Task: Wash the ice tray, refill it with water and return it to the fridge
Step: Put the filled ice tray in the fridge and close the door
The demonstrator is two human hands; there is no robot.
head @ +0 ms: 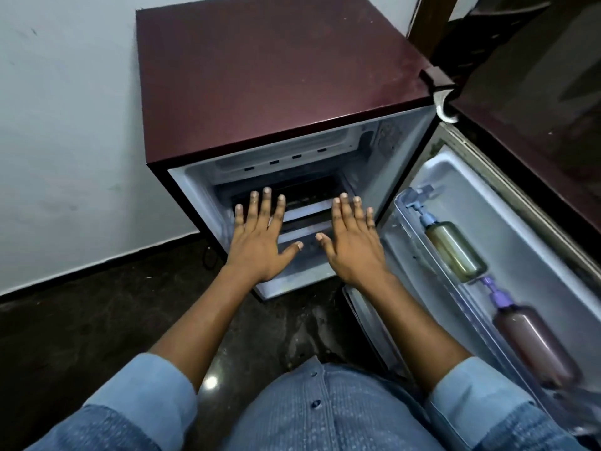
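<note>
A maroon fridge stands open in front of me, its door swung out to the right. My left hand and my right hand are stretched out side by side before the open compartment, palms down, fingers spread, holding nothing. Behind them I see the pale inner walls, a dark opening and white shelf edges. No ice tray shows in this view; my hands cover part of the interior.
The door's lower rack holds two bottles: an olive one with a blue cap and a brown one with a purple cap. A white wall lies left of the fridge. The floor is dark.
</note>
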